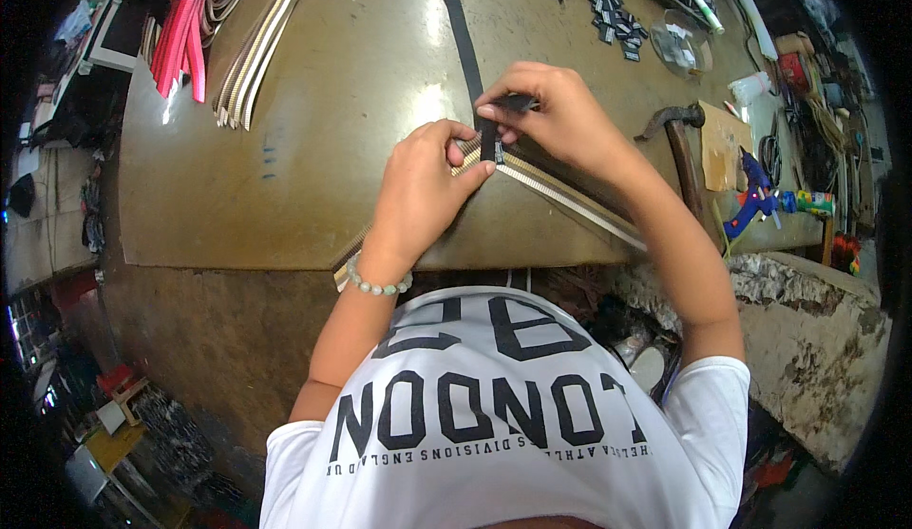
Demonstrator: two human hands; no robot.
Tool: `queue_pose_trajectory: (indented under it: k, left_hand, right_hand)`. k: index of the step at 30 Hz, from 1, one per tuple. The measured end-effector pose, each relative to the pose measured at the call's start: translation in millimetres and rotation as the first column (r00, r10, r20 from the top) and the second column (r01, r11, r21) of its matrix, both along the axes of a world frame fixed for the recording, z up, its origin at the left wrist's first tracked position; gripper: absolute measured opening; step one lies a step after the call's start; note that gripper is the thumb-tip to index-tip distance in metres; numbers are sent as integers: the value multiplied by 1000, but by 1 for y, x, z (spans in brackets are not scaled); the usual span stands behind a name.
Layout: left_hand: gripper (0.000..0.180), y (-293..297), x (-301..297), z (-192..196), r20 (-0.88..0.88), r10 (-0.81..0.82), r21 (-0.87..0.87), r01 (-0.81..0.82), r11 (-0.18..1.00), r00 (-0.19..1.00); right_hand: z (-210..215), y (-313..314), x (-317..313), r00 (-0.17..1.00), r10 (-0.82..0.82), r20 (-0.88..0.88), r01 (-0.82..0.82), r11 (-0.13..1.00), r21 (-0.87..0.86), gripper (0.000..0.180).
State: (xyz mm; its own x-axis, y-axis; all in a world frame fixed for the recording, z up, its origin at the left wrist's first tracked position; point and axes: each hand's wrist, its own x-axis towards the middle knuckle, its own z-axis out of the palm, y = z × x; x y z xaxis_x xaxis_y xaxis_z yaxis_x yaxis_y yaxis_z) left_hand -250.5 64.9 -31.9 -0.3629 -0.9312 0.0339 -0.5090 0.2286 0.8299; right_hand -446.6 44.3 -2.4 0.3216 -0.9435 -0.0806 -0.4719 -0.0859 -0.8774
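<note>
My left hand (421,179) is closed on a tan-and-cream striped strap (575,202) near the table's front edge. Its thumb presses where a narrow black strip (459,28) crosses the strap. Just to the right, my right hand (559,116) pinches the black strip between thumb and fingers, a loose dark end showing above the grip. From the hands, the strip runs away across the table to the far side. The striped strap bends at my fingers, one part slanting right and another passing under my left wrist. A small grey piece sits at the crossing, partly hidden.
More striped straps (261,52) lie at the far left beside a pink bundle (182,40). To the right are a hammer (680,154), a blue glue gun (757,194) and a brown board (719,145). Small black pieces (617,22) and a clear round container (676,47) sit farther back.
</note>
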Motion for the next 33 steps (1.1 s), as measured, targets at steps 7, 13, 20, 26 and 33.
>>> queue_pose_trajectory:
  k: [7,13,20,26,33]
  left_hand:
    - [32,3,0,-3,-20,27,-27,-28,999,999]
    - [29,9,-1,-4,6,-2,-161,3,987,1000]
    - [29,22,3,-8,108,18,-337,20,941,994]
    - [32,30,10,-8,197,-12,-359,83,929,980]
    - [34,30,7,-11,156,25,-397,40,917,987]
  right_hand:
    - [-36,-20,1,982,-13,188,13,1000,0,6]
    - [-26,-24,4,997,-71,23,67,986,155,21]
    - [-14,31,3,871,-224,-438,9,897,-442,23]
    - [-35,66,-8,853,61,-518,-406,702,-585,41]
    - [-44,77,-3,766,-79,-638,-443,655,-613,39]
